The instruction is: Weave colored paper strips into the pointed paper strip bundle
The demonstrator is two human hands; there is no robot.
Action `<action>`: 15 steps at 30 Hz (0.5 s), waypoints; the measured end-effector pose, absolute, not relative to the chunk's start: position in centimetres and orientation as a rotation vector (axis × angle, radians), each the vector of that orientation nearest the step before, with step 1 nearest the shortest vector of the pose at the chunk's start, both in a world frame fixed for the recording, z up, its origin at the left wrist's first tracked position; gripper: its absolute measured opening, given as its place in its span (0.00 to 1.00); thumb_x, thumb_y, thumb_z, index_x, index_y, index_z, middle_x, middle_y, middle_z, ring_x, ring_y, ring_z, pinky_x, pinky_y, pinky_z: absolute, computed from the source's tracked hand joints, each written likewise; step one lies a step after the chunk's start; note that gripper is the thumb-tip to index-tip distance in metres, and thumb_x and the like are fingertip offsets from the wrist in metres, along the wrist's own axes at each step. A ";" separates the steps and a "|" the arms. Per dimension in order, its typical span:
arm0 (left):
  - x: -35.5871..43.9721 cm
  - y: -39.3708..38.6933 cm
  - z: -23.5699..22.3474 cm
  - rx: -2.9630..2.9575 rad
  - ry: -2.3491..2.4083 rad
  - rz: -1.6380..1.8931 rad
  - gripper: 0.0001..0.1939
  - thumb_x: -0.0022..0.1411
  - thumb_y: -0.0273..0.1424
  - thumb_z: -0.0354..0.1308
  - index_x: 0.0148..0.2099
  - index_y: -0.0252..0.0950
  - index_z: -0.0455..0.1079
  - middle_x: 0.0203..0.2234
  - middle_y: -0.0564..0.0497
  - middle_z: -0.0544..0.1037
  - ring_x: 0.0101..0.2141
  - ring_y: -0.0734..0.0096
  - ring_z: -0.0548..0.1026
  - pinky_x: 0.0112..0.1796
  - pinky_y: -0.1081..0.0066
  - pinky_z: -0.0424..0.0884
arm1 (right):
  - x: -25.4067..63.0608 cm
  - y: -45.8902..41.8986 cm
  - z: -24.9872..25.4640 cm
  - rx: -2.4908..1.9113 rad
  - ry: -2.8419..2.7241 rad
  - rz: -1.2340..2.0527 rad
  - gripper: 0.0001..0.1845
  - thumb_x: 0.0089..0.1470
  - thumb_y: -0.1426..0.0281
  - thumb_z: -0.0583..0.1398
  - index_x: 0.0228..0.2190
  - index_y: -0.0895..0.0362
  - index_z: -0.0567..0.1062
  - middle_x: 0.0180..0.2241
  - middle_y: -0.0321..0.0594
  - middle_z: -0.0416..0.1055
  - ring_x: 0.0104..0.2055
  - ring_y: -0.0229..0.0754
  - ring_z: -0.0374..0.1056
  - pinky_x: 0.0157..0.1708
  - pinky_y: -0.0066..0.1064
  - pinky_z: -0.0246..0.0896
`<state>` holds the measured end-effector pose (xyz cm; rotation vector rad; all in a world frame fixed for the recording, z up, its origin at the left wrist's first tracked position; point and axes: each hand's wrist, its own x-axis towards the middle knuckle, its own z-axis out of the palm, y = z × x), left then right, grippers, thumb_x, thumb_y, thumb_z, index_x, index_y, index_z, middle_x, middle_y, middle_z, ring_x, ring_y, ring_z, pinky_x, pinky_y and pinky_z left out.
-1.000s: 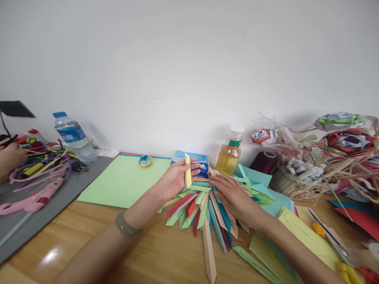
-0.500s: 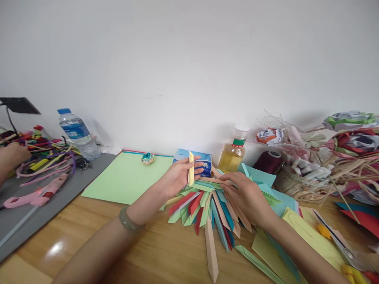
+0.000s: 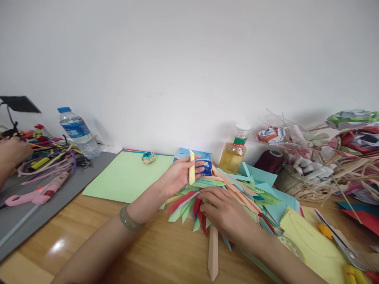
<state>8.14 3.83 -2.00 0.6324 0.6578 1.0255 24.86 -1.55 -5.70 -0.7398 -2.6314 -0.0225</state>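
My left hand pinches a folded yellow paper strip upright between thumb and fingers, with the other fingers stretched out behind it. Below and to the right of it lies a heap of folded paper strips in green, red, blue and peach. My right hand lies over the front of this heap, its fingers bent and apart, fingertips touching red strips; its thumb is hidden. One long peach strip pokes out toward me beneath it. A blue packet stands just behind my left hand.
Green paper sheets carry a small paper flower. A water bottle, a pink glue gun and another person's hand are at left. A bottle of yellow liquid, scissors and a basket are at right.
My right hand has moved left and toward me across the heap, and peach strips now lie to its right side. My left hand keeps the yellow strip in nearly the same place.
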 end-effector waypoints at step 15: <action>7.8 4.1 -2.7 0.663 0.651 1.000 0.09 0.57 0.24 0.55 0.41 0.31 0.71 0.35 0.45 0.77 0.37 0.67 0.75 0.42 0.67 0.71 | 27.3 -1.1 -1.4 -1.003 -1.874 0.857 0.07 0.54 0.66 0.56 0.28 0.55 0.70 0.30 0.38 0.73 0.32 0.39 0.69 0.31 0.30 0.65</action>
